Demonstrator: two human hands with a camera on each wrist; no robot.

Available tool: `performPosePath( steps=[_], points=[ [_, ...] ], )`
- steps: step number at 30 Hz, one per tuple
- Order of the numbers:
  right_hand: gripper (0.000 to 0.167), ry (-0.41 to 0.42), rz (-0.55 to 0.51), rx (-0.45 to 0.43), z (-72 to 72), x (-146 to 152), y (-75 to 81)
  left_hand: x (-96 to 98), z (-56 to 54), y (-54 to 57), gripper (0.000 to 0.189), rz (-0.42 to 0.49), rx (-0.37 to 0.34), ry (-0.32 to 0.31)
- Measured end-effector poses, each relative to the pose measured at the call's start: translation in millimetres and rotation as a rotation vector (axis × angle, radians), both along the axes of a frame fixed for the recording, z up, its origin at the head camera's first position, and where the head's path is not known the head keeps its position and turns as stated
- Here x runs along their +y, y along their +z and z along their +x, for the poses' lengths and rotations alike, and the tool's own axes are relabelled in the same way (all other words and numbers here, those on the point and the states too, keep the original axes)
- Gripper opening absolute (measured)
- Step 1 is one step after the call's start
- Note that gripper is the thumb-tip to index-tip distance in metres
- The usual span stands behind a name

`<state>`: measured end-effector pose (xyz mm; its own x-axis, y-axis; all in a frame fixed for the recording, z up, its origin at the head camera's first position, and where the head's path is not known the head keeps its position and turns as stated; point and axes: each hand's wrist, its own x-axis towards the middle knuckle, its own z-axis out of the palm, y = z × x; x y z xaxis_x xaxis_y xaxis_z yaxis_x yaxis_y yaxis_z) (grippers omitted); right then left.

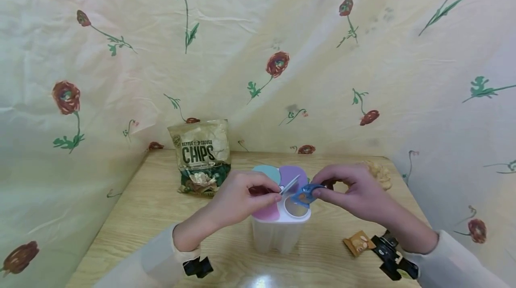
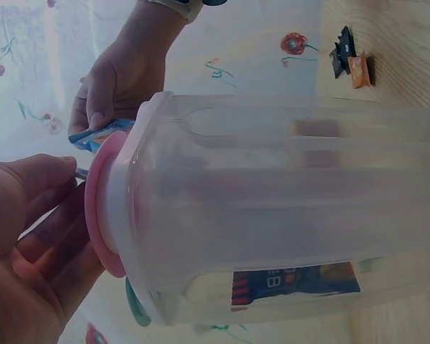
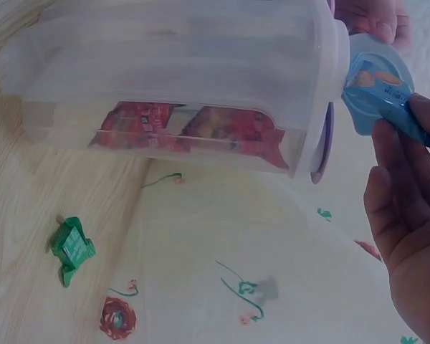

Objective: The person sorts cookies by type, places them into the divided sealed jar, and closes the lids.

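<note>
A clear container (image 1: 278, 236) with a white top stands upright on the table. Its pink lid (image 2: 104, 204), teal lid (image 1: 267, 171) and purple lid (image 1: 294, 174) lie down. Between finger and thumb, my left hand (image 1: 242, 196) holds the light blue lid (image 3: 405, 64) tilted up, baring a round opening (image 1: 296, 207). My right hand (image 1: 354, 189) pinches a small blue packet (image 3: 387, 100) by one end, right over that opening. Through the walls show red packets (image 3: 229, 132) in one compartment and a dark blue packet (image 2: 294, 283) in another.
Behind on the left stands a chips bag (image 1: 203, 158). At right lie an orange-brown packet (image 1: 358, 243) and black packets (image 1: 387, 252), near my right sleeve. A crumpled yellowish bag (image 1: 379, 175) is at the back right. The right wrist view shows a green wrapped piece (image 3: 72, 249).
</note>
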<state>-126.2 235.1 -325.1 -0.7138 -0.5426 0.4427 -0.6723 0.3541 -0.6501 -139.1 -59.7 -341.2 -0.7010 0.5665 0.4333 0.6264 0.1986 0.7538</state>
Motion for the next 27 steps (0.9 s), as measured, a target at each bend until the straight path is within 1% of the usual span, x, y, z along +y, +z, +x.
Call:
performPosePath(
  steps=[4,9,14,16,21,24,27],
  points=[
    [0.029,-0.006,0.010,-0.004,0.0,-5,1.3,-0.1,0.1,1.5,0.008,-0.005,-0.040,0.000],
    [0.027,0.008,0.013,0.000,-2.1,-10,0.8,-0.1,0.3,2.6,0.009,-0.013,-0.058,0.005],
    [0.026,0.029,0.044,0.063,-4.7,-12,-5.0,-0.1,0.8,2.3,0.009,-0.012,-0.064,-0.001],
    [0.025,0.047,0.070,0.089,-5.5,-14,-7.9,0.0,0.9,2.0,0.009,-0.009,-0.060,-0.004],
    [0.020,0.082,0.135,0.084,-6.6,-22,-13.9,0.6,1.7,2.0,0.009,-0.002,-0.032,-0.002],
    [0.021,0.097,0.125,0.091,-7.0,-26,-17.3,1.4,1.9,1.9,0.009,-0.005,-0.003,0.003],
    [0.022,0.130,0.105,0.132,-8.4,-29,-19.8,0.6,2.1,1.3,0.008,-0.003,0.015,0.010]
  ],
)
